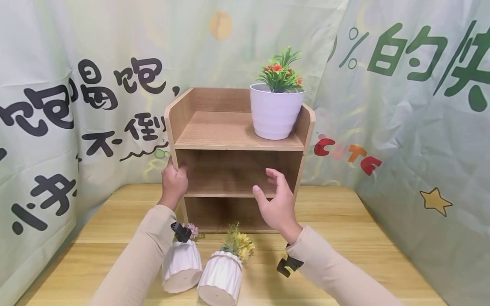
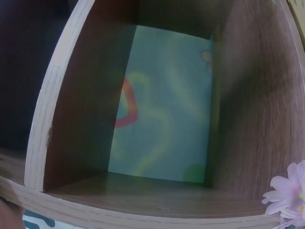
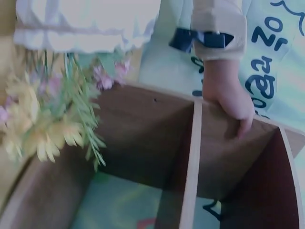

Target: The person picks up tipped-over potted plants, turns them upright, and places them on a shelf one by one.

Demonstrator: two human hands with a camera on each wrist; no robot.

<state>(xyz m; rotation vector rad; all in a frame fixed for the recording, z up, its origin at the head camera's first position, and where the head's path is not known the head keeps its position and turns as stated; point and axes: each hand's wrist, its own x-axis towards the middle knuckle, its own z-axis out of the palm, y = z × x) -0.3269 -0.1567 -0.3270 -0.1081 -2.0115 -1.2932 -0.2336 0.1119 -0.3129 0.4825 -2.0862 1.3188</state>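
Observation:
A small wooden shelf (image 1: 239, 127) stands upright on the table, with an open top and two compartments below. My left hand (image 1: 175, 181) grips its left side panel at the middle level; in the right wrist view the left hand (image 3: 231, 98) curls over that panel's edge. My right hand (image 1: 278, 204) hovers before the middle compartment, fingers loosely bent and holding nothing. On the top board, at the right, sits a white flowerpot (image 1: 274, 112) with a green plant (image 1: 281, 74) and red flowers. The left wrist view looks into a compartment (image 2: 257, 95) of the shelf.
Two ribbed white pots lie on their sides in front of the shelf, bases towards me: a left pot (image 1: 181, 267) with pink flowers (image 1: 193, 230) and a right pot (image 1: 221, 278) with yellow flowers (image 1: 243, 245). Printed cloth (image 1: 402, 127) hangs around the wooden table (image 1: 329, 221).

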